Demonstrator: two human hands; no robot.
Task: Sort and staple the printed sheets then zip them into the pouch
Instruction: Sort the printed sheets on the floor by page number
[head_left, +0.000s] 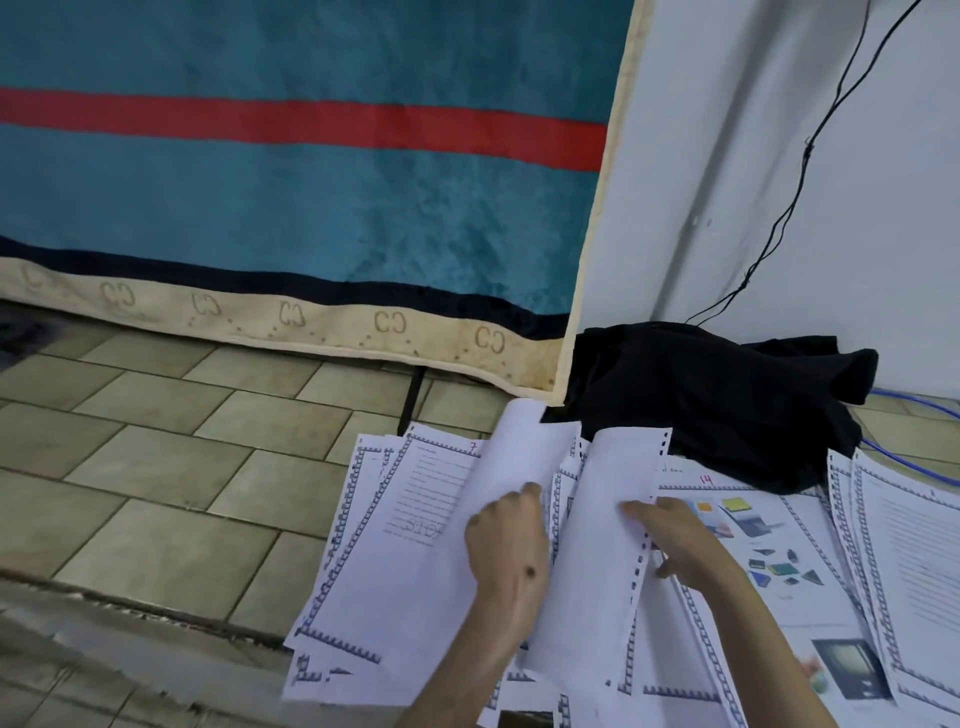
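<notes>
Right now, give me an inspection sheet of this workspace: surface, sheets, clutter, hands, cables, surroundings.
Surface: tiled floor; the work lies on it.
Job's things: printed sheets spread in overlapping piles; one numbered 7, one numbered 14 with colour pictures. Stapler and pouch: nothing seen.
Clutter: black cloth bunched behind the sheets.
Hands: left hand lifts a curled sheet; right hand holds the edge of another raised sheet.
Cables: black cable runs down the wall to the cloth; blue cable on the floor at right.
Surroundings: teal blanket with red stripe hanging; white wall.
</notes>
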